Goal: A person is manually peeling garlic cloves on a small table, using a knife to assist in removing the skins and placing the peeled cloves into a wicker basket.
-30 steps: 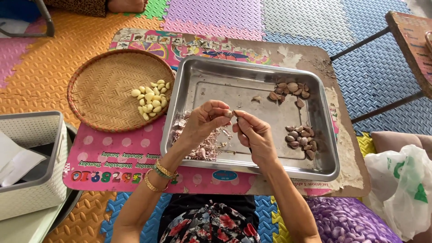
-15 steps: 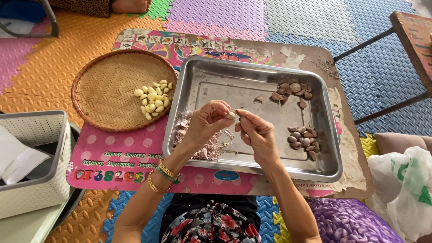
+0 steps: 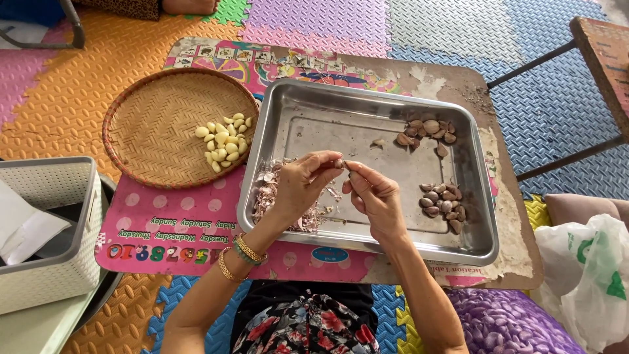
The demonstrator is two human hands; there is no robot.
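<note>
My left hand (image 3: 298,187) and right hand (image 3: 373,196) have stayed over the tray (image 3: 367,98); both sets of fingers pinch one garlic clove (image 3: 339,163), skins (image 3: 275,193) just below.

1. Both hands meet over the steel tray (image 3: 298,105); beyond the grip its floor lies bare.
2. Left of the grip: a heap of peelings (image 3: 275,193).
3. Right: two clusters of unpeeled cloves (image 3: 442,203).
4. Farther left, past the rim, a woven basket (image 3: 157,131).
</note>
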